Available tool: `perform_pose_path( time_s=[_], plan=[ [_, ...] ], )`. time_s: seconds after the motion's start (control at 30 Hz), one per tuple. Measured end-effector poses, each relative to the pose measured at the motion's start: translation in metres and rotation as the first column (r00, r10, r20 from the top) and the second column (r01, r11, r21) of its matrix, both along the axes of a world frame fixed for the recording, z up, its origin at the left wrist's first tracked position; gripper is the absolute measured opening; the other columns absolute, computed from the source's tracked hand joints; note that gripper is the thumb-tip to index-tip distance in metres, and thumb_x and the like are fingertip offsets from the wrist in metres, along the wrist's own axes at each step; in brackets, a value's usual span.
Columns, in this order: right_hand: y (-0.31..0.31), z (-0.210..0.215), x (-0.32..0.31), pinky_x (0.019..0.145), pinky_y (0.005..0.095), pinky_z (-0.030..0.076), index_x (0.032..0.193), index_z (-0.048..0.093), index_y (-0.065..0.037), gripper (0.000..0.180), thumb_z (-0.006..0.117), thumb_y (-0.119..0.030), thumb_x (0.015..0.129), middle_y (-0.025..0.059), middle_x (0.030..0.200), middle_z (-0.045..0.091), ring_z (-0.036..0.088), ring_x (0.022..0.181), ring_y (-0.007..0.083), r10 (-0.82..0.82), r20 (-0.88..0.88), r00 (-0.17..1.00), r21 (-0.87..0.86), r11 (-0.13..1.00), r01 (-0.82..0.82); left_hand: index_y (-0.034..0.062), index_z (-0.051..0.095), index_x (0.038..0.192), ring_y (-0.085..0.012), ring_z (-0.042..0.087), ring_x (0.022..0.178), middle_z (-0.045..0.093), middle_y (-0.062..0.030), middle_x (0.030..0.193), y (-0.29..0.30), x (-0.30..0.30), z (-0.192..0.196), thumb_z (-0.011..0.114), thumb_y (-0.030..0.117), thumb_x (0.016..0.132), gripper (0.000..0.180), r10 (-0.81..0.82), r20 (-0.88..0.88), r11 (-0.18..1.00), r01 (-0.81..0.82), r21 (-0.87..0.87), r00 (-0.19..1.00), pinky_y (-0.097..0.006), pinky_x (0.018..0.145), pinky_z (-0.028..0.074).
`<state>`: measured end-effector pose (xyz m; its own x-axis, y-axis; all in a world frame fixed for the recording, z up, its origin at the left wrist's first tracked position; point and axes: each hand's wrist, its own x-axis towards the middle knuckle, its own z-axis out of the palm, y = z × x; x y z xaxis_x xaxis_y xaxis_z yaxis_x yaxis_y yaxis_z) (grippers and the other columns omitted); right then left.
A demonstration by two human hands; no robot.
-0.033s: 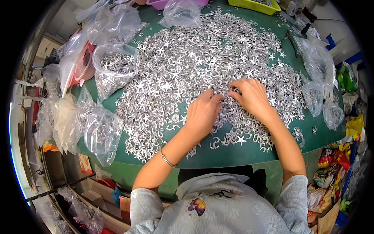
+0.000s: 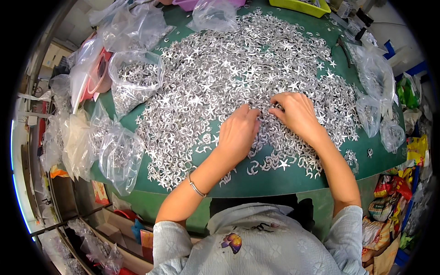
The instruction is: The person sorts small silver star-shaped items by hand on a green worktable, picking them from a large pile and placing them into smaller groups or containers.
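Note:
A wide heap of small silvery metal pieces (image 2: 247, 59), many crescent-shaped with some starfish shapes among them, spreads over a green tabletop (image 2: 302, 181). At the heap's near middle, my left hand (image 2: 238, 130) is closed, its bent fingertips down among the pieces; whatever they pinch is hidden. Just to its right, my right hand (image 2: 297, 114) reaches into the same spot with thumb and forefinger apart, and small pieces lie in and below that gap. The two sets of fingertips are close together but not touching. One pale starfish piece (image 2: 283, 164) rests near the front edge.
Clear plastic bags of pieces stand at the left, one open bag (image 2: 137, 75) beside a pink-red container (image 2: 101, 73). A yellow-green tray (image 2: 302, 6) and purple tray (image 2: 208, 4) sit at the back. More plastic bags (image 2: 373, 87) line the right. Colourful packages (image 2: 389, 197) are beyond the right edge.
My left fingertips have drawn back slightly to the left, away from the right hand. My right hand has barely shifted, and the heap looks the same.

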<state>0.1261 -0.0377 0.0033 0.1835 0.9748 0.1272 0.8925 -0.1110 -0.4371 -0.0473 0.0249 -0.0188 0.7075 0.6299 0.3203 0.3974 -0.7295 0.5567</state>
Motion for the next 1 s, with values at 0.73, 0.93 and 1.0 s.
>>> perform_pose_path(
  time_s=[0.73,0.93,1.0],
  plan=[
    [-0.010,0.004,0.026,0.057,0.0350,0.047,0.088,0.068,-0.004,0.013,0.068,-0.014,0.080,0.0098,0.067,0.064,0.059,0.057,0.0238,-0.129,-0.428,0.894,-0.012,0.990,0.137,0.0045,0.065,0.094,-0.0322,0.060,0.069,0.060,-0.0117,0.084,0.002,-0.012,0.001,0.072,0.011,0.078,0.018,0.047,-0.045,0.993,-0.052,-0.105,0.998,-0.040,0.062,0.048],
    [-0.008,-0.005,0.008,0.062,0.0395,0.050,0.086,0.069,-0.004,0.012,0.069,-0.014,0.080,0.0104,0.075,0.066,0.064,0.069,0.0288,0.021,0.058,0.998,0.092,0.995,-0.026,0.0031,0.065,0.092,-0.0286,0.059,0.065,0.059,-0.0123,0.081,0.010,-0.022,-0.001,0.068,0.005,0.080,0.012,0.080,0.028,0.992,-0.076,-0.103,0.996,-0.038,0.060,0.047],
    [-0.005,-0.004,0.003,0.065,0.0407,0.051,0.086,0.070,-0.005,0.009,0.068,-0.012,0.080,0.0109,0.082,0.068,0.065,0.073,0.0310,-0.013,0.039,0.999,0.052,0.999,0.011,0.0026,0.065,0.092,-0.0274,0.058,0.064,0.058,-0.0126,0.079,0.014,-0.027,-0.002,0.066,0.002,0.080,0.012,0.123,0.049,0.988,-0.118,-0.101,0.991,-0.037,0.060,0.047]
  ],
)
